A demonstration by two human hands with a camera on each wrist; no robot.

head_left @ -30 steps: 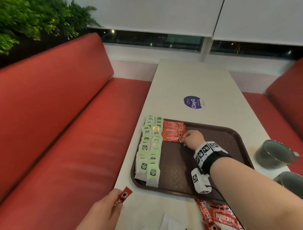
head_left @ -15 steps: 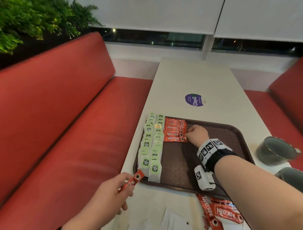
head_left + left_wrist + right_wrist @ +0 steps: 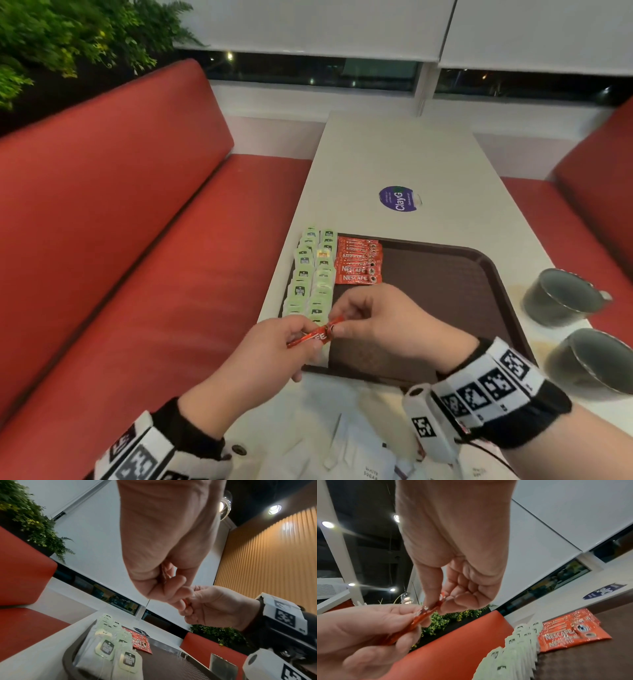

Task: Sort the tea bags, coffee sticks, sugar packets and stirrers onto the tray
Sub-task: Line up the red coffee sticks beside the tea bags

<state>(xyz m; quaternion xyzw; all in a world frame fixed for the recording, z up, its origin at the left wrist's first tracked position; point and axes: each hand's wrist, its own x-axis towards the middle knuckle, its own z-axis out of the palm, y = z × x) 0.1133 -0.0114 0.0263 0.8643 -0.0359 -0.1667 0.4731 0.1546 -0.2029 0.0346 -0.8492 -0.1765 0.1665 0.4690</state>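
White table (image 3: 394, 161) between red benches (image 3: 144, 240). Both hands pinch one red coffee stick (image 3: 315, 334) above the brown tray's (image 3: 479, 274) near-left corner: left hand (image 3: 270, 353) on its lower left end, right hand (image 3: 380, 318) on the upper right end. Stick's long axis slants left-right. Tea bags (image 3: 313, 274) in rows far left, flat sticks (image 3: 359, 262) beside them. Two grey cups (image 3: 561, 298) right.

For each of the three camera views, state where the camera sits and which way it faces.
Head: on the head, facing forward and down at the tray; both hands show.
Left wrist: below the left hand, facing along it; right hand shows.
Right wrist: below the right hand, facing along it.
Shared: all three see the coffee stick.
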